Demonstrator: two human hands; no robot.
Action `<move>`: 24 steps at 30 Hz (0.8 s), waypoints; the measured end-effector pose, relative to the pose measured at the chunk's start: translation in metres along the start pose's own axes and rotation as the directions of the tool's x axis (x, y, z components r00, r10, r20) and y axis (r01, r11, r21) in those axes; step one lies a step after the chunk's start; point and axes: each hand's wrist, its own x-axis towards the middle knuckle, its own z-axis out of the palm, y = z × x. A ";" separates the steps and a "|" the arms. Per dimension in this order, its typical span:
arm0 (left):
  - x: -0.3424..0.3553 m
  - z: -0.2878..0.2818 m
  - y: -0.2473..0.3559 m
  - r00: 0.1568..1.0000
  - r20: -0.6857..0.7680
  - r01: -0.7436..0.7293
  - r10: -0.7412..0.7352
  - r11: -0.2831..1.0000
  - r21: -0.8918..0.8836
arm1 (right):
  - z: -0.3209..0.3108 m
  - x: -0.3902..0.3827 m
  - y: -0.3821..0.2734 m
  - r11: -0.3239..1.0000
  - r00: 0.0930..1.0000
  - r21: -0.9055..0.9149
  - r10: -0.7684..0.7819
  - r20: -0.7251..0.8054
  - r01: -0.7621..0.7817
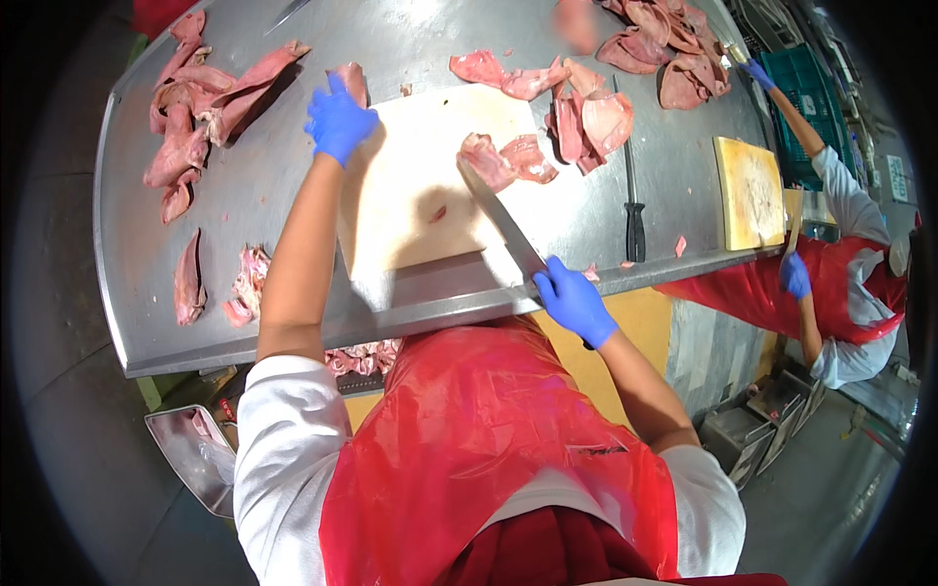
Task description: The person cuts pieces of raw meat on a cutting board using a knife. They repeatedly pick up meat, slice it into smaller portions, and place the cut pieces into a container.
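Observation:
My right hand [578, 305], in a blue glove, is closed round the handle of a knife [508, 230]. Its long blade slants across the right side of the white cutting board [410, 215], the tip close to some pink meat pieces [508, 161]. At the board's far left corner my gloved left hand [340, 119] has its fingers on a piece of meat [354, 86]; the hand partly covers it. A small dark red scrap [438, 213] lies mid-board. To the right of the board lie larger meat slices [591, 122].
A meat heap [186, 117] lies far left, with trimmings [251, 278] nearer. Another pile [664, 44] is far right. A sharpening steel [633, 186] rests right of the board. A co-worker in a red apron [811, 288] stands right, beside a yellowish board [750, 193] and green crate [806, 93].

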 end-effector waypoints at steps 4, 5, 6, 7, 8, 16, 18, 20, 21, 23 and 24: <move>-0.054 0.036 0.084 0.566 0.141 -0.788 0.812 0.584 -0.197 | -0.016 -0.008 0.009 0.890 0.943 0.410 0.288 -0.163 -0.201; -0.056 0.036 0.103 0.394 0.511 -0.608 0.764 0.633 -0.479 | -0.015 0.002 0.008 0.805 0.916 0.539 0.375 -0.141 -0.247; -0.059 0.039 0.108 0.462 0.516 -0.575 0.721 0.687 -0.444 | -0.016 0.017 0.007 0.704 0.888 0.656 0.446 -0.112 -0.271; -0.060 0.037 0.101 0.505 0.479 -0.489 0.719 0.695 -0.528 | -0.014 0.030 0.004 0.721 0.899 0.645 0.421 -0.119 -0.253; -0.062 0.032 0.090 0.550 0.443 -0.397 0.708 0.689 -0.606 | -0.011 0.044 -0.002 0.739 0.911 0.632 0.393 -0.123 -0.233; -0.165 0.053 0.058 0.992 -0.124 -0.070 -0.034 0.662 -0.746 | 0.021 0.098 -0.041 0.975 0.963 0.220 0.049 -0.265 0.011; -0.166 0.053 0.058 0.978 -0.209 -0.144 -0.019 0.663 -0.735 | 0.017 0.117 -0.065 0.986 0.923 0.101 -0.085 -0.376 0.132; -0.161 0.062 0.052 0.943 -0.332 -0.251 0.032 0.722 -0.645 | 0.017 0.133 -0.070 0.990 0.938 -0.030 -0.140 -0.317 0.138; -0.160 0.065 0.056 0.928 -0.367 -0.295 0.063 0.726 -0.621 | 0.022 0.134 -0.060 0.993 0.964 -0.077 -0.103 -0.246 0.086; -0.155 0.066 0.054 0.886 -0.451 -0.371 0.107 0.747 -0.551 | 0.016 0.110 -0.061 0.988 0.995 -0.154 -0.013 -0.096 -0.002; -0.153 0.067 0.052 0.894 -0.432 -0.360 0.116 0.759 -0.542 | 0.010 0.081 -0.054 0.992 0.999 -0.115 0.045 -0.016 -0.047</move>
